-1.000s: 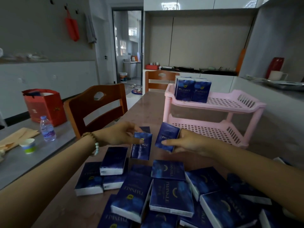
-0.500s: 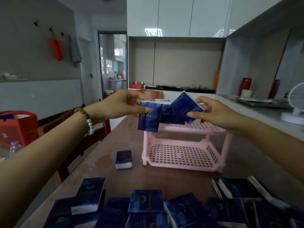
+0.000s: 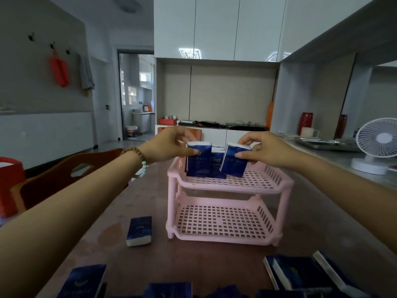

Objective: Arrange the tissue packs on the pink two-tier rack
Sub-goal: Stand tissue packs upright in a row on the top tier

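On top tier (image 3: 253, 183), each hand (image 3: 165, 145) gripping 1 pack (image 3: 198, 161)

packs at the near edge (image 3: 83, 282) cut off, rear rack packs (image 3: 217, 166) mostly hidden

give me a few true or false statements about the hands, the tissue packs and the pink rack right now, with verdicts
1. Each hand holds one tissue pack over the top tier. True: the left hand grips the left pack and the right hand grips the right pack.
2. The lower tier of the pink rack is full of packs. False: it holds none.
3. A single pack lies flat on the table, left of the rack. True.
4. The right pack stands perfectly upright. False: it is tilted.
5. The left wrist wears a bead bracelet. True.
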The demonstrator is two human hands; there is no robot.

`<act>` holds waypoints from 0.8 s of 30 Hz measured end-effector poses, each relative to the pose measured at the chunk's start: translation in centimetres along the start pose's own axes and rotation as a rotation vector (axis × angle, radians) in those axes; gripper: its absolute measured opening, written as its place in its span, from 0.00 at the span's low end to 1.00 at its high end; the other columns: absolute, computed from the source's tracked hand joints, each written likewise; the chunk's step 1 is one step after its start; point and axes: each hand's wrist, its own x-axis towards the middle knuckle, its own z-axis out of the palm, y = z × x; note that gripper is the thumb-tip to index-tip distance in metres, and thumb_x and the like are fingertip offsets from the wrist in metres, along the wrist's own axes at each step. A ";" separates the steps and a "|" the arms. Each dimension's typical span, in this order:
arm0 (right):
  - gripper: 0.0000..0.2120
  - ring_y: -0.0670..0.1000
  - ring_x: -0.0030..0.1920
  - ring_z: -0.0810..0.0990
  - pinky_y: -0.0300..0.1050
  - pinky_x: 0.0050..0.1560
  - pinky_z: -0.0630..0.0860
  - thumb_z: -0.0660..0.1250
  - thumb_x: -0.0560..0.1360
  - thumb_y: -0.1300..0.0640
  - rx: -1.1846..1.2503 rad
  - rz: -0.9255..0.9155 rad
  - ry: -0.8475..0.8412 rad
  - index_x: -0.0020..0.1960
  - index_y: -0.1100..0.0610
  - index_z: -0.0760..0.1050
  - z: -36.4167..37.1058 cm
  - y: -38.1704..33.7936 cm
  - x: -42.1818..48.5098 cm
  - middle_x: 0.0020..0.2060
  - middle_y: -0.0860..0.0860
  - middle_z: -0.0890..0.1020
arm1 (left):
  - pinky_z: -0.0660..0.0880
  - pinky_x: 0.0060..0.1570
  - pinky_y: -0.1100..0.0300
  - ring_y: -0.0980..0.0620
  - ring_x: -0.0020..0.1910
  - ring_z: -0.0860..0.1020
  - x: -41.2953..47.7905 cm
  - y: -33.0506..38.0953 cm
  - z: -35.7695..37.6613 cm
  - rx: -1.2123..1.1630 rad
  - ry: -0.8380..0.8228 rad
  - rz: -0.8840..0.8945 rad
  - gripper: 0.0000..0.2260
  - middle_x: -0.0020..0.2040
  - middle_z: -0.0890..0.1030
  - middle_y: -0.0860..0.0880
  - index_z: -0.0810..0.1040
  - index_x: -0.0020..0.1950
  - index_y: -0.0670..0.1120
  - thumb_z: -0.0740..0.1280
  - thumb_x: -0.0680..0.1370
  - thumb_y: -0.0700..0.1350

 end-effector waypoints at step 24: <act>0.15 0.57 0.56 0.80 0.52 0.62 0.74 0.68 0.70 0.71 0.826 0.398 -0.235 0.55 0.60 0.77 7.2 1.1 2.8 0.55 0.59 0.81 | 0.64 0.57 0.63 0.58 0.59 0.66 1.4 -2.3 2.2 -0.023 -0.323 -0.288 0.27 0.72 0.67 0.51 0.60 0.73 0.50 0.67 0.76 0.43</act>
